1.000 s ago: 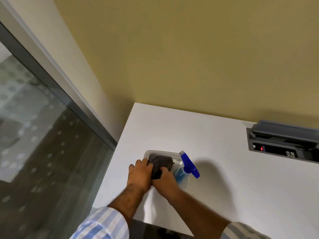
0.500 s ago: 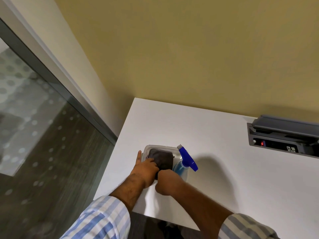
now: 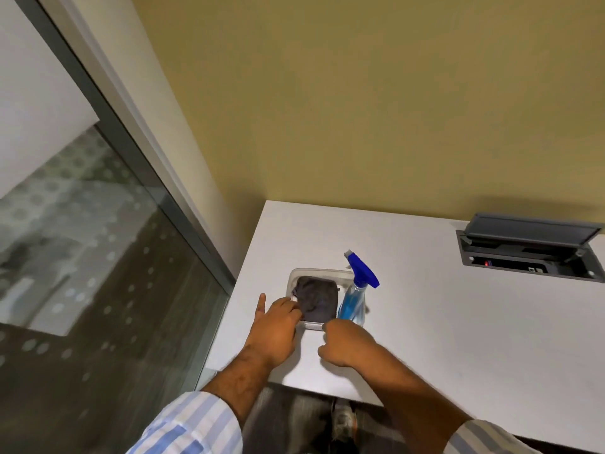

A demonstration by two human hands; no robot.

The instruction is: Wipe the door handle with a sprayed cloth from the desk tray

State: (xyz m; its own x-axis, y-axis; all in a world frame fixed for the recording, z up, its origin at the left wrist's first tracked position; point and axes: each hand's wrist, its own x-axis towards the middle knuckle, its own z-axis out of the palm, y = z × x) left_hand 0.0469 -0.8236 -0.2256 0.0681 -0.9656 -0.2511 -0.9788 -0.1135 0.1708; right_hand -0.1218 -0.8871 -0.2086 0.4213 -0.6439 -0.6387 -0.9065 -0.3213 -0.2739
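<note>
A dark grey cloth [image 3: 317, 301] lies folded in a clear plastic tray [image 3: 322, 272] near the left end of the white desk [image 3: 458, 322]. In the tray's right side stands a spray bottle [image 3: 353, 303] with blue liquid and a blue trigger head. My left hand [image 3: 275, 326] lies at the tray's left rim, its fingertips touching the cloth's left edge and its index finger stretched out on the desk. My right hand [image 3: 347, 345] is curled just in front of the tray, thumb at the front rim, holding nothing I can see. No door handle is in view.
A glass panel in a grey frame [image 3: 137, 158] runs along the left of the desk. An open grey cable box [image 3: 530, 253] is sunk into the desk at the far right. A yellow wall stands behind. My legs and the floor show below the desk's near edge.
Both hands were on the cloth in the tray. My right hand has drawn back off it to the front rim, and my left hand has slid to the cloth's left edge.
</note>
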